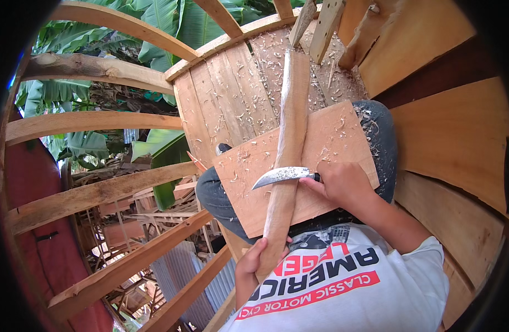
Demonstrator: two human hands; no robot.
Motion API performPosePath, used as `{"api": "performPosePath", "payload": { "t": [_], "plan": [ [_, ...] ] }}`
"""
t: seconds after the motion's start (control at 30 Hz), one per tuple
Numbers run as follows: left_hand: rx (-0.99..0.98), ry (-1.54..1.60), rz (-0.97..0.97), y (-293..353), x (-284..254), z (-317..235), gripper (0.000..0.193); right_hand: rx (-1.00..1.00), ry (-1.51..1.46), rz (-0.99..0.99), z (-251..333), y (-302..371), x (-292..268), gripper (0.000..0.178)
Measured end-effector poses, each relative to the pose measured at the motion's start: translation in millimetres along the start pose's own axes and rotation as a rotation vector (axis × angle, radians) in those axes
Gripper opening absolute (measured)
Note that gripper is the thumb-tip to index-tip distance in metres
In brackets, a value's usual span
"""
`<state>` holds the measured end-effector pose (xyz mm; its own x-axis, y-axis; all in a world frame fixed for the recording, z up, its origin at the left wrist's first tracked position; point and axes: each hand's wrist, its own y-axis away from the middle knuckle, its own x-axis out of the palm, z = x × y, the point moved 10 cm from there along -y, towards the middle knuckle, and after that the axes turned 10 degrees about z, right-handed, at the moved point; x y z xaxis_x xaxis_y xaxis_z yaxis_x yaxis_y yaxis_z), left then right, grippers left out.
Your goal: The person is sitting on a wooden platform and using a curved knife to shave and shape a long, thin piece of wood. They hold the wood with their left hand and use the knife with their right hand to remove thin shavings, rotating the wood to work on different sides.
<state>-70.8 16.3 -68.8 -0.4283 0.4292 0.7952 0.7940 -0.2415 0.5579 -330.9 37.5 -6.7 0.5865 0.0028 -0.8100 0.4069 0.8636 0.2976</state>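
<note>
A long piece of wood (293, 113), pale along its left edge, lies lengthwise over a flat board (338, 133) on my lap. Low in the view, my left hand (260, 255) is wrapped round the near end of the long piece. My right hand (343, 185) grips a knife (282, 175) by its dark handle, mostly hidden in the fist. The blade is curved and speckled, points left and crosses the wood; whether its edge touches the wood I cannot tell. Curled shavings are scattered on the board and on my trouser legs (380, 133).
Shavings also litter the plank floor (232, 94) ahead. Wooden rails (121, 122) with wide gaps stand on the left, with banana leaves (160, 33) and corrugated sheets (182, 276) beyond. Upright wood offcuts (325, 30) stand at the far end. A plywood wall (448, 144) is close on the right.
</note>
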Motion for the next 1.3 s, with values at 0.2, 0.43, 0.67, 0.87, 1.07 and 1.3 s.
{"api": "performPosePath", "payload": {
  "t": [0.2, 0.43, 0.67, 0.87, 1.07, 1.3],
  "plan": [
    [0.019, 0.095, -0.106, 7.9, -4.7, 4.5, 0.061, 0.02, 0.11, -0.012, -1.2, -19.8, -13.4, 0.062],
    [0.077, -0.118, -0.048, 7.0, -12.7, 3.2, 0.063, 0.477, 0.181, -0.324, -107.3, -33.1, -121.9, 0.066],
    [0.034, -0.018, -0.037, 1.7, -12.6, 3.0, 0.067, 0.065, 0.148, 0.003, 2.5, -12.3, -29.1, 0.065],
    [0.027, -0.066, -0.105, 7.5, -6.0, 1.4, 0.062, 0.02, 0.165, -0.053, -8.4, -33.1, -20.9, 0.068],
    [0.056, -0.214, -0.105, 9.6, -9.6, 5.6, 0.061, 0.587, 0.019, -0.371, -131.3, -26.5, -129.2, 0.07],
    [0.073, -0.051, -0.145, 6.2, -11.7, 11.3, 0.06, 0.324, -0.131, -0.183, -69.7, -12.6, -56.5, 0.064]
  ]
}}
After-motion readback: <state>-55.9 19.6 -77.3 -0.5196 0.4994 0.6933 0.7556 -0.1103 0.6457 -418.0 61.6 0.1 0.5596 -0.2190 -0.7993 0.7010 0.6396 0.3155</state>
